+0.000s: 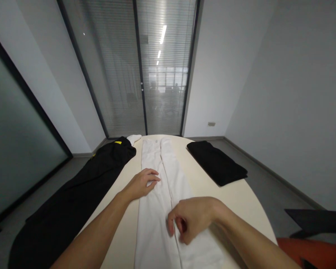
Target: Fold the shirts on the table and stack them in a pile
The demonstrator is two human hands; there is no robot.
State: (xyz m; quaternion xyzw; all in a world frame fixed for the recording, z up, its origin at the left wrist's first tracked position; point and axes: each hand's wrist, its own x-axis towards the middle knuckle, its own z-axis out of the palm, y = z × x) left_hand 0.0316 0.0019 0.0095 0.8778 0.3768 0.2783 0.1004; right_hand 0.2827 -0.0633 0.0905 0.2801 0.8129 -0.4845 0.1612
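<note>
With twelve o'clock at the far edge of our one pale table, we had one pair of white trousers laid lengthwise from twelve down toward six, its two legs side by side with a single gap between them and one button at the waist. Our two hands were over them: our left hand, toward ten o'clock, rested palm down on the left leg with its fingers loosely spread and a little bent, while our right hand, toward four, curled its fingers down by the gap, and we could not tell whether they pinched any fabric. At two o'clock we had one folded black cloth, well apart from both hands, and from eight to eleven one black garment with two yellow patches lay along the rim. One small white cloth showed just beside its far end at eleven, and at four, near the rim, stood one chair with a red seat
</note>
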